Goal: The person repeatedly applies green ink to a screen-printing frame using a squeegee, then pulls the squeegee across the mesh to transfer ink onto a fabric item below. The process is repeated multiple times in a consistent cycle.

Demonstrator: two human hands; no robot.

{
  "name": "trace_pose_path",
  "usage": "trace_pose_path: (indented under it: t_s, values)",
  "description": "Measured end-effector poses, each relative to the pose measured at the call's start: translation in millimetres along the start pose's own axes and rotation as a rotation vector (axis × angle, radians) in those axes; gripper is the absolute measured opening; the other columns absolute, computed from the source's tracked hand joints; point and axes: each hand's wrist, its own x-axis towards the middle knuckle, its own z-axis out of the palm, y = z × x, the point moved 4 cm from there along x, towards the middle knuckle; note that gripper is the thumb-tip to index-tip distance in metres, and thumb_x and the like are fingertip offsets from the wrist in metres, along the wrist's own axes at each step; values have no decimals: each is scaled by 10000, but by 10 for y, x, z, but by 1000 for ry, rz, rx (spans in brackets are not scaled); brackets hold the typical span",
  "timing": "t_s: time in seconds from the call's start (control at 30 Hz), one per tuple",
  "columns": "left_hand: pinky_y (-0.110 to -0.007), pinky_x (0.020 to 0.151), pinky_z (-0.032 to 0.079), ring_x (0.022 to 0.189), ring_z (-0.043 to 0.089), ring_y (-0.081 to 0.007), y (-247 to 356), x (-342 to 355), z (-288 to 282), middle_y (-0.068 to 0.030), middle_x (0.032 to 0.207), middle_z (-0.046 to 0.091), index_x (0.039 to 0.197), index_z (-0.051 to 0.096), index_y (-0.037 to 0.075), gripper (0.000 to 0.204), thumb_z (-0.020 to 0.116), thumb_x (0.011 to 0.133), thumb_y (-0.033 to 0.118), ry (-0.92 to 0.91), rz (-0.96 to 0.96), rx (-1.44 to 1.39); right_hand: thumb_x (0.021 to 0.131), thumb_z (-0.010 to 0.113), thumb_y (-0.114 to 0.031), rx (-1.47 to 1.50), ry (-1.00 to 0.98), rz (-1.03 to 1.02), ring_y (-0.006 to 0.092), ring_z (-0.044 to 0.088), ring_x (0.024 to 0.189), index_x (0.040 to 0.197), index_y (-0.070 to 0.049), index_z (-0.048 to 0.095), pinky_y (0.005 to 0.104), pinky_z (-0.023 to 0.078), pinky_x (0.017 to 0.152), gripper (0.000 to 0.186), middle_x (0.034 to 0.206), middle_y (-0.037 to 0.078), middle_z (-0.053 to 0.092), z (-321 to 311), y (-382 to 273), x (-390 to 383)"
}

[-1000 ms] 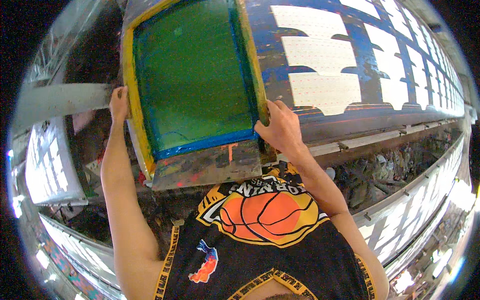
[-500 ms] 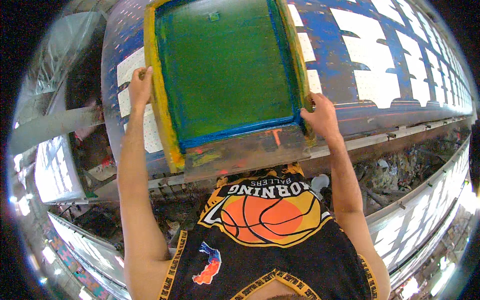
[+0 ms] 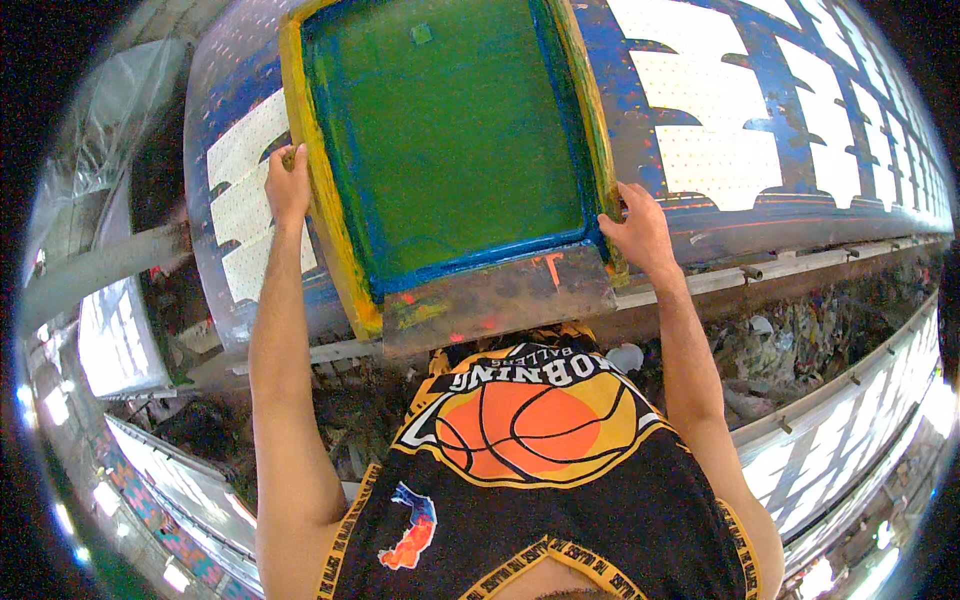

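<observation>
A screen-printing frame (image 3: 460,130) with green mesh, blue inner edges and yellow-stained sides spans the space between my hands. My left hand (image 3: 289,185) is closed at its left side, fingers curled in a pinch against the yellow rail. On the right rail, near the lower corner, my right hand (image 3: 640,230) grips with its thumb toward the frame; the fingertips are partly hidden. A stained flat board (image 3: 500,295) forms the frame's near end, close to my body. Beneath the frame lies a paint-smeared blue and grey table (image 3: 640,130).
White dotted cut pieces (image 3: 710,110) lie in rows on the table to the right, and another white piece (image 3: 262,240) shows left of the frame. A metal rail (image 3: 800,262) with small pegs runs along the near edge. Clear plastic sheeting (image 3: 125,110) hangs at far left.
The frame and both hands have shifted right along the table. More of the left white piece shows, while white strips beside the right rail are now covered. Both hands keep their places on it.
</observation>
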Motion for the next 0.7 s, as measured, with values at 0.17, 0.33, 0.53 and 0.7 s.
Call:
trace_pose_path:
  t_s: [0.17,0.33,0.53,0.7]
  values:
    - [-482,982,560,1116,733,-388,-62,37,177,-204,1187,769,1256,678,37,494,665,1033,478,3,17,51,854,833,-222,37,-93,61,416,658,1214,1416,29,617,461,555,1032,653,1319,239,674,60,34,17]
    - [-521,983,553,1141,716,-422,-89,49,307,-241,1190,753,1271,660,43,489,613,1057,480,-88,-19,109,909,841,-226,-51,69,-4,421,618,1293,1497,-24,574,469,539,1068,677,1470,228,602,-60,-274,-81]
    - [-531,964,559,1109,729,-411,-74,25,310,-224,1162,764,1270,647,39,509,594,1058,498,-105,-56,87,864,845,-170,92,-382,-452,388,622,1292,1347,-55,685,476,534,1064,521,1394,183,658,239,-1250,-598]
    - [-554,964,559,1121,711,-462,-39,-12,311,-245,1187,751,1263,645,50,559,549,1064,564,-73,-8,56,799,814,-92,-67,-516,-773,377,693,1166,1305,-63,702,465,580,1002,519,1277,150,706,573,-1878,-781]
